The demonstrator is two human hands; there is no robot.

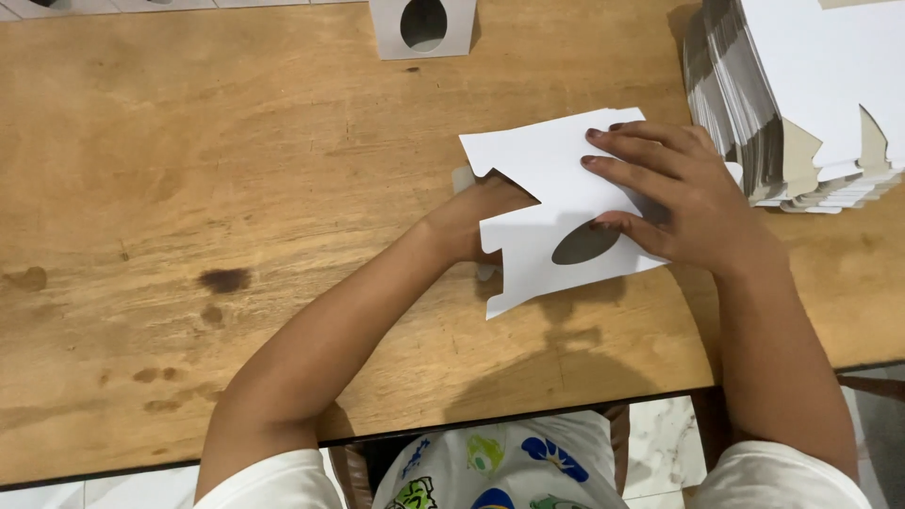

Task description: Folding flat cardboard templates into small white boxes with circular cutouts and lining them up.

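Both hands are working one white die-cut box blank [556,203] with an oval window, near the table's [236,188] right edge. Right hand [674,203] is pressing it flat-fingered; left hand [476,221] is gripping underneath, grip partly hidden. Blank looks half-folded. One finished box [421,26] is standing at the far edge; a tall flat stack [801,94] is waiting at the right corner.

Worn wooden table [236,188] (dark stains), pale tiled floor [660,443] below.

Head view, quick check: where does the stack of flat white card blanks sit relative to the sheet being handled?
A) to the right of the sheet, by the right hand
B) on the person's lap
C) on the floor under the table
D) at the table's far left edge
A: the stack of card blanks sits on the wooden table just right of the white cut-out sheet, beside the right hand.
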